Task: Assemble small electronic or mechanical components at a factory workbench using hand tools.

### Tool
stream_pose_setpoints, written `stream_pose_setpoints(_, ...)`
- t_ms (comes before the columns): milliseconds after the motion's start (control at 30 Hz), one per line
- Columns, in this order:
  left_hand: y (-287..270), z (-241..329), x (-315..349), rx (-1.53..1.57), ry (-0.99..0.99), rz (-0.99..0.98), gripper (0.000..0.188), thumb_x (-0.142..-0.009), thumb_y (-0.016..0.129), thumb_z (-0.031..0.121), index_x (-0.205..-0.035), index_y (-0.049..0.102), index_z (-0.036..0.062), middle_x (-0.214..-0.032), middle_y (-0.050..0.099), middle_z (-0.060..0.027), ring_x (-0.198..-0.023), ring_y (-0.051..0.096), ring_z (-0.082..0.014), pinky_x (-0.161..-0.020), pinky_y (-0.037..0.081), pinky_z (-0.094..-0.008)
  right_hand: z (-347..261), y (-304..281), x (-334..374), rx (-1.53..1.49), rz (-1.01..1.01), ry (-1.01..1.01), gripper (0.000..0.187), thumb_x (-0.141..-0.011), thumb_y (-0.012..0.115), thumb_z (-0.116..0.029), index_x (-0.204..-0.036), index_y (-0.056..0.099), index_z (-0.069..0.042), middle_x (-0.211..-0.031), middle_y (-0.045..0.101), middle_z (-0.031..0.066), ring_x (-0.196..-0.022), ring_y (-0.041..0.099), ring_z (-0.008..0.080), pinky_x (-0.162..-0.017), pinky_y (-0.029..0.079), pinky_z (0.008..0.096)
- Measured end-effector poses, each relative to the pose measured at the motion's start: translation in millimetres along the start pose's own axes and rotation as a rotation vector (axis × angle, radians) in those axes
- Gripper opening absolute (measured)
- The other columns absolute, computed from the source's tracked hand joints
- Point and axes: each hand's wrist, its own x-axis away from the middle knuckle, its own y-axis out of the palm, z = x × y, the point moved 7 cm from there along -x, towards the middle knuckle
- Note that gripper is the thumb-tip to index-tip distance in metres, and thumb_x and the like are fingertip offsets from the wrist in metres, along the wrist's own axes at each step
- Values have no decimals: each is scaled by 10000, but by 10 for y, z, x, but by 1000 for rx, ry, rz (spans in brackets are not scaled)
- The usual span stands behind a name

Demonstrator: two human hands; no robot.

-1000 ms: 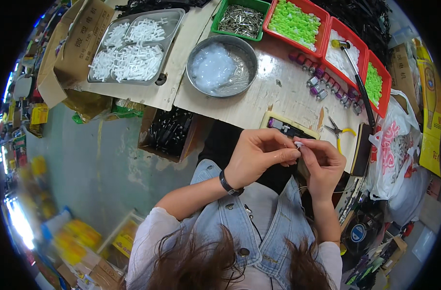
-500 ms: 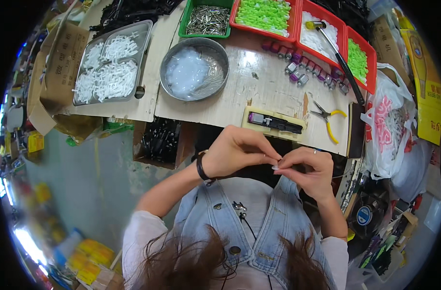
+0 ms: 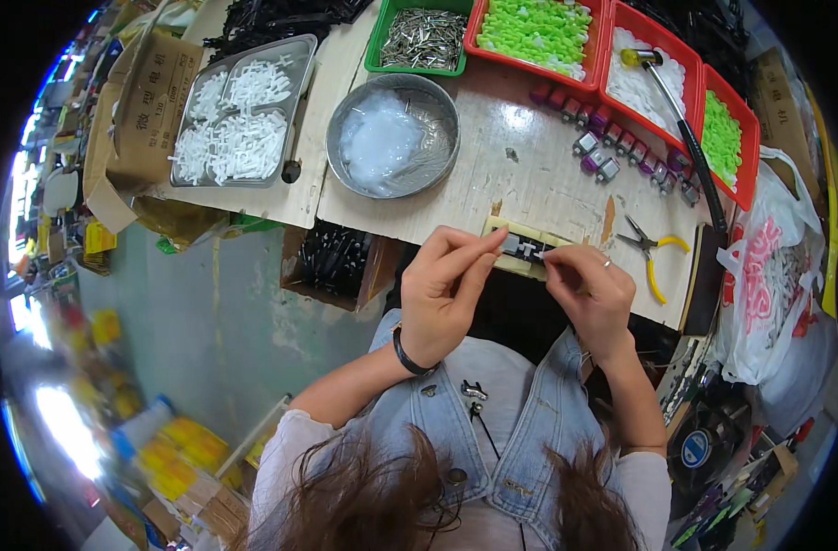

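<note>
At the front edge of the workbench, a cream fixture block (image 3: 498,223) cradles a narrow black plastic housing (image 3: 535,246) with a small grey motor (image 3: 511,244) at its left end. White plastic shows across the middle of the housing. My left hand (image 3: 445,294) is pinched at the motor end, its thumb and index finger close together; what lies between them is hidden. From the other side, my right hand (image 3: 595,296) pinches a small white plastic part (image 3: 542,254) over the housing's right end. Both hands partly cover the block.
Yellow-handled pliers (image 3: 654,257) lie to the right. Behind are a metal bowl (image 3: 333,165) of whitish grease, small motors (image 3: 612,138), a green bin (image 3: 373,62) of metal pins and red bins (image 3: 612,87). A black-handled hammer (image 3: 699,165) rests across them. White parts fill a tray (image 3: 295,110) leftward.
Both hands have moved from in front of my chest forward to the block, the left one turning upright. The small white part is now at the housing. The view has shifted slightly.
</note>
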Motion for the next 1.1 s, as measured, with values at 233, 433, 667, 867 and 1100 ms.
stream_pose_setpoints(233, 22, -3, 1, -64, 149, -96, 229, -798, 707, -52, -1022, 704, -5, -969, 682, -98, -939, 664, -184, -819, 514, -269, 57, 49, -38, 43, -128, 193, 168, -766, 732, 19, -922, 692, -29, -758, 651, 75, -617, 641, 138, -560, 505, 261)
stream_pose_setpoints(433, 263, 110, -39, -324, 662, -182, 219, -713, 729, -17, -924, 679, 12, -1035, 692, -114, -1016, 661, -291, -905, 527, -405, -35, 56, -92, 216, -231, 106, 242, -778, 723, -22, -1016, 685, -45, -756, 628, 96, -629, 636, 233, -573, 510, 321)
stream_pose_setpoints(667, 260, 87, -2, -436, 748, -194, 196, -730, 705, -20, -922, 676, 8, -1019, 694, -113, -1021, 662, -269, -923, 524, -400, -26, -841, -394, 327, 105, 168, 132, -831, 656, -49, -943, 714, -10, -855, 693, 151, -711, 676, 248, -650, 529, 326)
stream_pose_setpoints(867, 370, 126, -93, -325, 599, -332, 172, -757, 705, -27, -918, 672, 19, -1036, 687, -118, -1063, 644, -288, -970, 497, -417, 1687, -2420, -578, 669, 313, 433, 160, -793, 686, -124, -898, 738, -14, -794, 718, 140, -727, 706, 242, -685, 539, 341)
stream_pose_setpoints(1100, 56, 491, -41, -245, 480, -247, 252, -713, 737, -76, -935, 724, 42, -1008, 679, -120, -927, 673, -268, -818, 543, -342, 2001, -2186, -1034, 707, -18, 326, 127, -721, 676, -57, -826, 719, -1, -785, 697, 178, -744, 695, 297, -694, 541, 370)
